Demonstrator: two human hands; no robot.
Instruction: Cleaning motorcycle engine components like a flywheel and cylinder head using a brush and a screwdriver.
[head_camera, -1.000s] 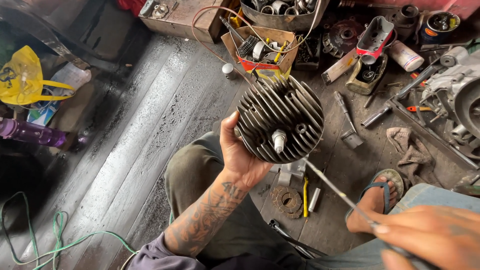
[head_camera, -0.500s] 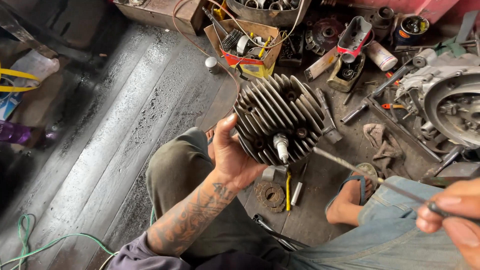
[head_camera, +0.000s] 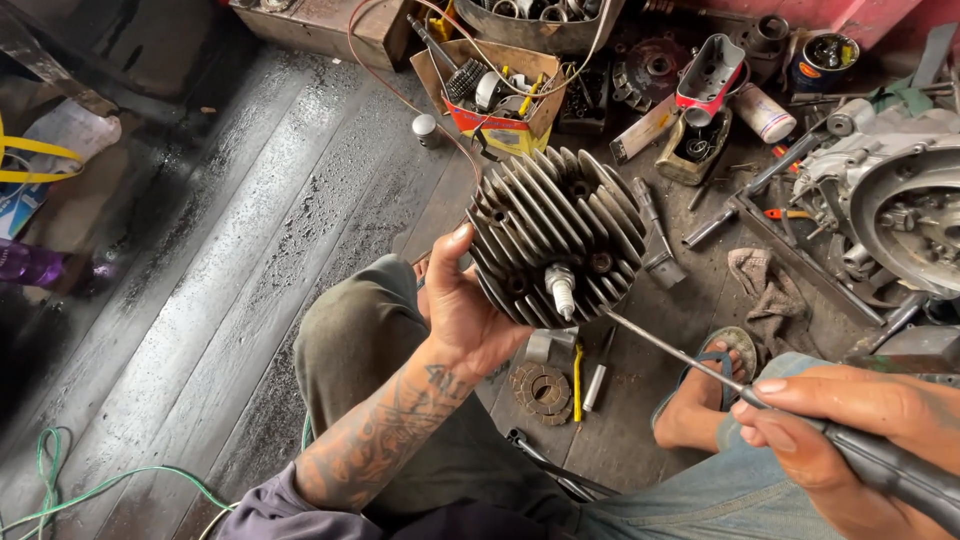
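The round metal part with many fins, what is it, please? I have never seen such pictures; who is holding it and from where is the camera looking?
The camera sits on a person's head and looks down at their own two bare hands and knees. The left hand holds up a round finned engine part with a spark plug screwed into it. The right hand grips a long screwdriver; its thin tip reaches the part's lower edge. Below is a dark wooden floor, with a cardboard box of spare parts, a rag, a round toothed disc and a bigger engine case at the right.
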